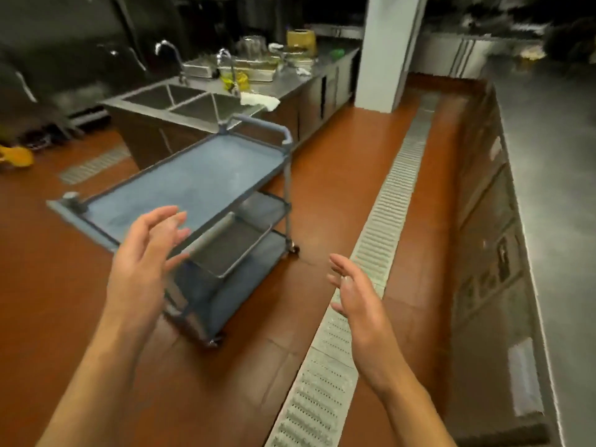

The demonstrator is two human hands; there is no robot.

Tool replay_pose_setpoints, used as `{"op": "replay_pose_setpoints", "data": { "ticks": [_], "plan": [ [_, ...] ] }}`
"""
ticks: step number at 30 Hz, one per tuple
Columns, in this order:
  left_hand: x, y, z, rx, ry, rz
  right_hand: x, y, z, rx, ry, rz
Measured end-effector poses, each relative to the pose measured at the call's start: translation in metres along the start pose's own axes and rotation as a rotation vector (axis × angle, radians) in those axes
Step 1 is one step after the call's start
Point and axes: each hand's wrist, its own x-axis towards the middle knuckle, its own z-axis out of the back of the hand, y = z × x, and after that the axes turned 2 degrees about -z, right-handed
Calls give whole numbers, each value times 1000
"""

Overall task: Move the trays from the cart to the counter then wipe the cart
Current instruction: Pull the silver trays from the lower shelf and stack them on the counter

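Note:
A blue-grey three-shelf cart [180,179] stands on the red floor left of centre, its top shelf bare. A metal tray [232,246] lies on the middle shelf, sticking out toward me. My left hand [151,250] hovers with spread, relaxed fingers over the cart's near corner, just left of the tray, holding nothing. My right hand [354,295] is held out empty over the floor, to the right of the cart and apart from it. A long steel counter [554,175] runs along the right edge.
A double sink unit [180,101] stands behind the cart, with a white cloth [259,101] on its rim and pans and containers [258,69] further back. A metal floor drain grate [380,227] runs diagonally past my right hand. A white pillar [383,50] rises behind.

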Motion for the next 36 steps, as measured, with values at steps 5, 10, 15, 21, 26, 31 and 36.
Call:
{"op": "replay_pose_setpoints", "data": {
  "ticks": [5,10,15,21,26,31,36],
  "plan": [
    [-72,15,71,108,-180,48,-10,2,-50,-22,232,22],
    [-127,32,132,149,-372,112,-25,4,-110,-53,430,26],
    [-158,51,190,125,-481,172,-37,11,-182,-71,594,15],
    [-160,67,282,97,-537,200,-37,21,-296,-85,680,17],
    [-149,80,371,94,-588,219,-29,21,-399,-54,723,-6],
    [-125,92,443,147,-621,278,-19,20,-482,-4,749,-67],
    [-80,116,497,155,-629,341,10,4,-555,-65,773,-83]
  ]
}}
